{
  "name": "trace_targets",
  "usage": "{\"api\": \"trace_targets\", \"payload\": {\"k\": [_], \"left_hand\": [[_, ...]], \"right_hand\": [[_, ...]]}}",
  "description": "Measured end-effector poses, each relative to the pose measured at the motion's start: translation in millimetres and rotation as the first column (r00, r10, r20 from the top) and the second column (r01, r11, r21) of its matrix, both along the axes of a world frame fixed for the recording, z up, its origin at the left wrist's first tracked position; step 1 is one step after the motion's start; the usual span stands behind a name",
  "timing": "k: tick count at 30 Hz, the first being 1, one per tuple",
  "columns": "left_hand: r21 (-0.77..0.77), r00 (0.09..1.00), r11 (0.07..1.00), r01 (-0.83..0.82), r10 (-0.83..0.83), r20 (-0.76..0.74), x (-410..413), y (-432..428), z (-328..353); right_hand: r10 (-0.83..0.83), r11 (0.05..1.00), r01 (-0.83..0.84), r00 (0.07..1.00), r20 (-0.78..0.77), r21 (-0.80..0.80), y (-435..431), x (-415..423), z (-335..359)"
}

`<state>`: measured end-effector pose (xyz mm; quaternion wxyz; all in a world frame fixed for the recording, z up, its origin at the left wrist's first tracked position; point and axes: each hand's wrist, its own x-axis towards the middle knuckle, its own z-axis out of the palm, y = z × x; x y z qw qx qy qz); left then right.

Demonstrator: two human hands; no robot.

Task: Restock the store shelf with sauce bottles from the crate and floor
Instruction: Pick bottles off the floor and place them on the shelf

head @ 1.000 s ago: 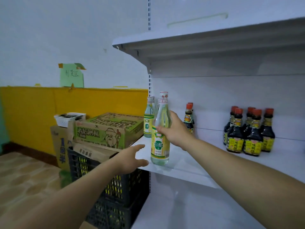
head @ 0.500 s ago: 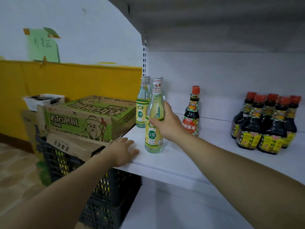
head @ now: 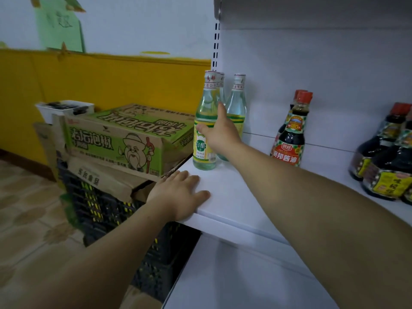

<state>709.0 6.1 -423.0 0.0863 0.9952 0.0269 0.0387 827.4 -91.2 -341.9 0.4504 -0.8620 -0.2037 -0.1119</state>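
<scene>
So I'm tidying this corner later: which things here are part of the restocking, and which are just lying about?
Part of the job: front vinegar bottle, touched by the right hand; vinegar bottles behind it; red-capped sauce bottles; white shelf, left hand resting on its edge; black crate.
Lying about: green carton, brown cardboard under it, white tray, green wall note.
</scene>
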Motion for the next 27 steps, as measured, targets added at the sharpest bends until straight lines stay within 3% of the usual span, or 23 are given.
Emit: {"api": "trace_targets", "payload": {"k": [21, 27], "left_hand": [[-0.032, 1.0, 0.999, 0.002, -0.001, 0.024, -1.5, 2.5, -4.1], [-0.226, 0.999, 0.974, 0.002, -0.011, -0.037, -13.3, 10.6, 17.9]], "right_hand": [[-0.043, 0.998, 0.042, 0.999, -0.001, -0.051, 14.6, 16.1, -5.9], [-0.029, 0.989, 0.029, 1.0, -0.001, -0.144, -6.1, -15.8, -1.0]]}}
